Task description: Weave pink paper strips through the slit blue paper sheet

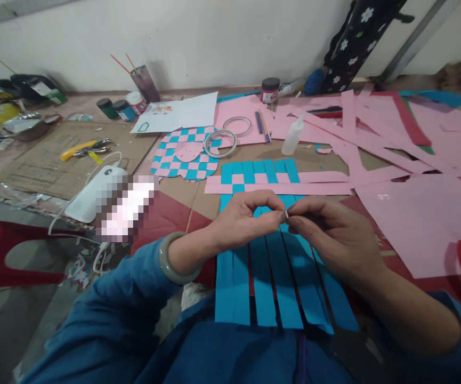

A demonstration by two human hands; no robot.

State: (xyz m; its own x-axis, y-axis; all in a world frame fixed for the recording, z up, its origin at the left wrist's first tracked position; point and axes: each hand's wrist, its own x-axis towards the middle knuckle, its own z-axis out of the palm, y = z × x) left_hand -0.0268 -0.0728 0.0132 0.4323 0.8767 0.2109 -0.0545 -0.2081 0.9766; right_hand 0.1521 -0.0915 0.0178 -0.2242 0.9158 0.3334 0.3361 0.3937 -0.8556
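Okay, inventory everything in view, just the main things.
Slit sheet: one, blue, front centre
Woven strips: two, pink, across its far end
Loose strips: several, pink, right
Checked cutout: one, blue and pink, centre left
Tape rolls: two, pale, back centre
Glue bottle: one, translucent, back centre
Jars: four, mixed colours, back
Power bank: one, white, left
Tiny piece: one, white, centre
Left hand: one, blue-sleeved, at tiny piece
Right hand: one, blue-sleeved, at tiny piece
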